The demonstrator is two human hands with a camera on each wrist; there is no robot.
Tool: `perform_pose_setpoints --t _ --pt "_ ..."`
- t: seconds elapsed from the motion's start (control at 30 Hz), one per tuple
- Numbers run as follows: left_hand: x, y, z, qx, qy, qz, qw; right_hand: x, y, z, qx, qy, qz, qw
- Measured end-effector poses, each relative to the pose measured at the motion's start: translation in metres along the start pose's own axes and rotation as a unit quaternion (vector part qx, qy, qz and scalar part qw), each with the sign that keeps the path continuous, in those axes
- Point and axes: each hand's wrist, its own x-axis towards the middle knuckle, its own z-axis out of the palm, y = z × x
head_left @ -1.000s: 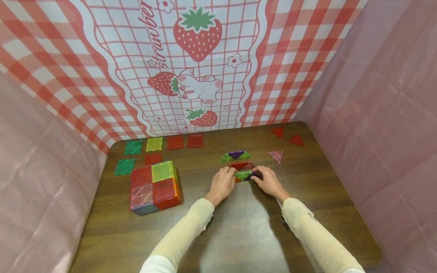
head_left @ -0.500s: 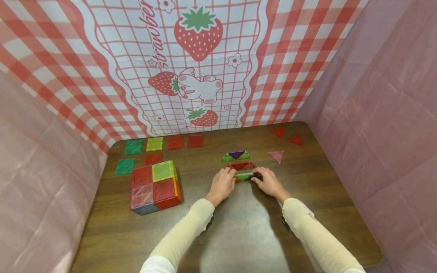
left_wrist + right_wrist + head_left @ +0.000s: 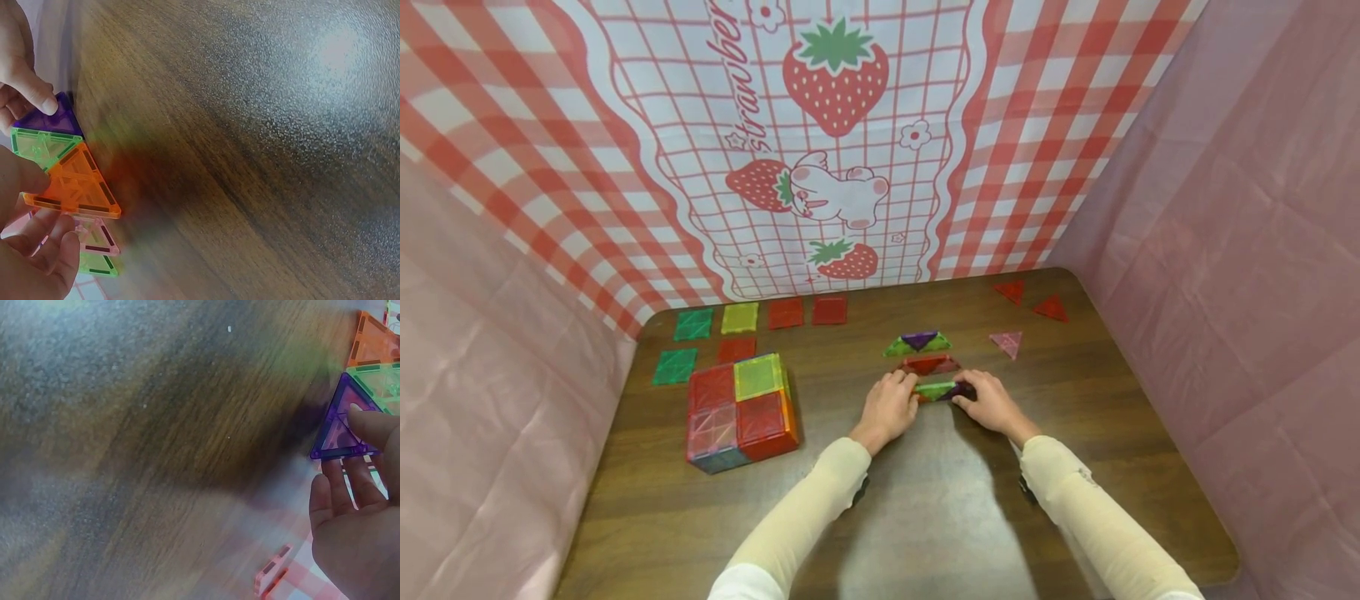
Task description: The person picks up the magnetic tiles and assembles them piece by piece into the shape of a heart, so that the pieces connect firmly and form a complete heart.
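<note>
Pinching the orange triangle (image 3: pixel 78 179), the left hand (image 3: pixel 889 404) had its thumb and fingers clamped at one end of a three-piece row, just below and right of the head view's centre. The right hand (image 3: pixel 992 402) gripped the purple triangle (image 3: pixel 337 436) at the other end, thumb pressed on its face and fingers beneath and behind it. Between them, touching both, sat the green triangle (image 3: pixel 40 147). Whether the row's lower edge touched the table (image 3: pixel 925 508) was hard to tell.

Just above the hands in the head view lay a red strip (image 3: pixel 928 364), and above that a green-and-purple strip (image 3: pixel 919 342). A block (image 3: pixel 760 421) of coloured squares stood at lower left, with a yellow square (image 3: pixel 739 317) and other loose green and red squares above and beside it. Right of centre lay a pink triangle (image 3: pixel 1008 342) and two red triangles (image 3: pixel 1051 308). Strawberry cloth (image 3: pixel 835 79) filled the upper middle.
</note>
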Motion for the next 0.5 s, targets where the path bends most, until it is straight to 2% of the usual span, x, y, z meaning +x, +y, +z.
perform_pose_setpoints --t 0.1,0.23,0.3,0.37,0.43,0.5 --pt "0.0 -0.001 -0.001 0.001 -0.004 -0.004 1.0 0.001 -0.001 0.0 0.003 -0.012 0.004 0.9999" --pt "-0.001 -0.002 -0.001 0.002 -0.006 -0.013 0.9999 0.001 0.002 -0.007 -0.037 -0.02 0.002 0.9991" --pt "-0.002 -0.002 -0.002 -0.002 -0.005 -0.02 0.9998 0.0 0.008 -0.012 -0.072 0.017 -0.002 0.9973" --pt "-0.003 -0.003 -0.004 -0.005 -0.002 -0.029 0.9996 -0.001 0.016 -0.02 -0.105 0.078 0.005 0.9914" --pt "-0.006 -0.005 -0.005 -0.008 0.007 -0.036 0.9993 0.001 0.026 -0.028 -0.126 0.135 0.026 0.9825" --pt "-0.01 -0.007 -0.006 -0.013 0.013 -0.044 0.9988 0.003 0.036 -0.038 -0.133 0.156 0.056 0.9772"
